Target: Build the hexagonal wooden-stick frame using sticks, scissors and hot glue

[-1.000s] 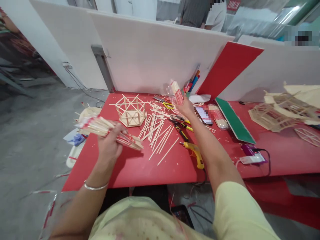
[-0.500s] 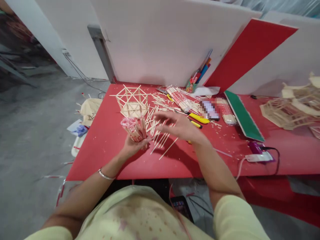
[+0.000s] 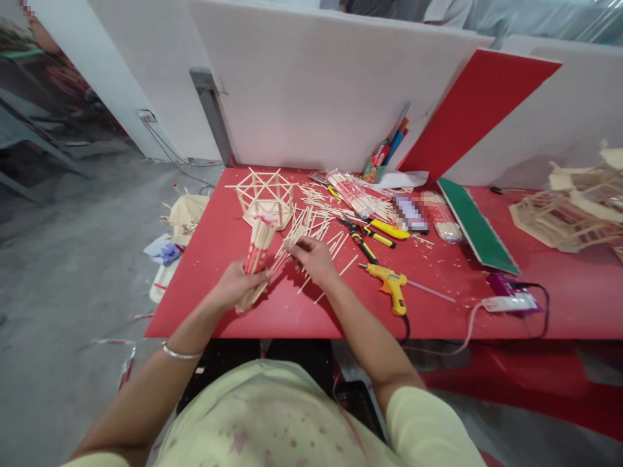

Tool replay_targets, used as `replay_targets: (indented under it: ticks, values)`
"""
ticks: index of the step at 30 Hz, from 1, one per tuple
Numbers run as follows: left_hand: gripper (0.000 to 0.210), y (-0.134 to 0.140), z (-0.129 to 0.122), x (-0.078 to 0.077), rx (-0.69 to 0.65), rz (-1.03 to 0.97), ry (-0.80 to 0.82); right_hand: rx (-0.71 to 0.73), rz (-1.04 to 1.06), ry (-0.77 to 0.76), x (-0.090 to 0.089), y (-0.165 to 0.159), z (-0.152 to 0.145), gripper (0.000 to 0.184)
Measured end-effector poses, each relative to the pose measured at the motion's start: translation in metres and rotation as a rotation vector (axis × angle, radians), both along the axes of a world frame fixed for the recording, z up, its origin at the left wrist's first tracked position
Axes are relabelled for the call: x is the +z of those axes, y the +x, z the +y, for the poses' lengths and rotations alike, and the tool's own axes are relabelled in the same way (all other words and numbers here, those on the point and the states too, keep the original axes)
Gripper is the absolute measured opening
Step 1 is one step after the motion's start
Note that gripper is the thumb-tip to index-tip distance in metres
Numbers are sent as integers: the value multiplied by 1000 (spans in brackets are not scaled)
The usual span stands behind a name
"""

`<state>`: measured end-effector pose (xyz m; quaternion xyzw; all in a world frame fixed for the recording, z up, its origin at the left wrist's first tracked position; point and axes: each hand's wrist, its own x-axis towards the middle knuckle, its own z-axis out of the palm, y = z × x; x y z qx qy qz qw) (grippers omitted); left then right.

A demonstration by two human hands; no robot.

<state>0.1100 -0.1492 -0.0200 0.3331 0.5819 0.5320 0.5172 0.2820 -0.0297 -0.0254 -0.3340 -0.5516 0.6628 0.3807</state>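
My left hand (image 3: 236,283) is wrapped round a bundle of thin wooden sticks (image 3: 259,246) in a red-printed clear wrapper, held tilted above the table. To its right, my right hand (image 3: 313,258) has thumb and fingers pinched together on thin sticks at the edge of a loose pile (image 3: 316,224); how many they grip is hard to make out. Behind the bundle stands an open stick frame (image 3: 265,194) with a flat polygonal base and spokes across its top. Part of that base is hidden by the bundle.
Right of the pile lie cutting pliers (image 3: 363,243), a yellow-handled tool (image 3: 389,228) and a yellow glue gun (image 3: 389,282) with its cord. Farther back are stick packs (image 3: 350,192), a phone (image 3: 410,214) and a pen cup (image 3: 374,170). A green board (image 3: 479,227) leans at right, before a larger wooden model (image 3: 549,217).
My right hand has moved down and left from above the pile, and its fingers have closed at the sticks. The bundle in my left hand now shows its side. The view has shifted slightly.
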Motion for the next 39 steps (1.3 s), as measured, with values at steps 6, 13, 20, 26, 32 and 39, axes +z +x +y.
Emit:
replay_targets:
  ticks: [6,13,20,26,32,39]
  values:
    - [34,-48,6,-9,82,508,-77,-128,9,-252,-18,1,19,38]
    - [62,-38,8,-11,12,1338,-119,-94,15,-262,-20,6,18,39]
    - [38,12,8,-7,-99,606,170,-55,123,-247,-16,6,15,43]
    - [44,43,-1,-25,3,23,56,-163,195,-303,-7,10,16,46]
    - [37,48,0,-33,162,103,153,-120,113,-191,-8,8,6,42]
    - [39,51,9,-29,257,1,178,159,-40,-42,-14,0,-13,39]
